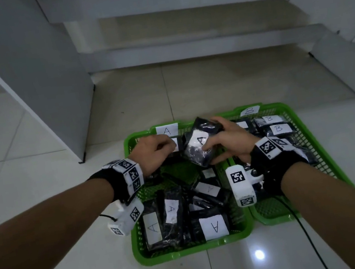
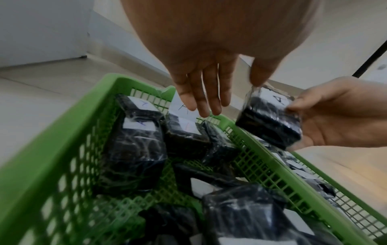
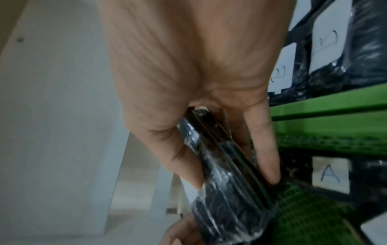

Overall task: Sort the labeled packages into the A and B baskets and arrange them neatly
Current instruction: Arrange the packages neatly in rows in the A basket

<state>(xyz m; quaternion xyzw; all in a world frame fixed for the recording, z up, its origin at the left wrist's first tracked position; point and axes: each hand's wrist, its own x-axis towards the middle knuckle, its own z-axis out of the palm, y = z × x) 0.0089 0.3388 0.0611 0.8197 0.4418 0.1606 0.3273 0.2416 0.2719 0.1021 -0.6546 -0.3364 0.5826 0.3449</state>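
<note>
Right hand [image 1: 230, 146]: grips a wrapped black package marked A [image 1: 200, 145], raised over the far edge of the A basket [image 1: 192, 250].
Left hand [image 2: 201, 86]: fingers straight, thumb touching the package's top corner.
B basket [image 1: 304, 212]: touching the A basket's right side.
Advice: lay it label-up at the far edge, beside the other A packages [image 1: 172, 211].
</note>
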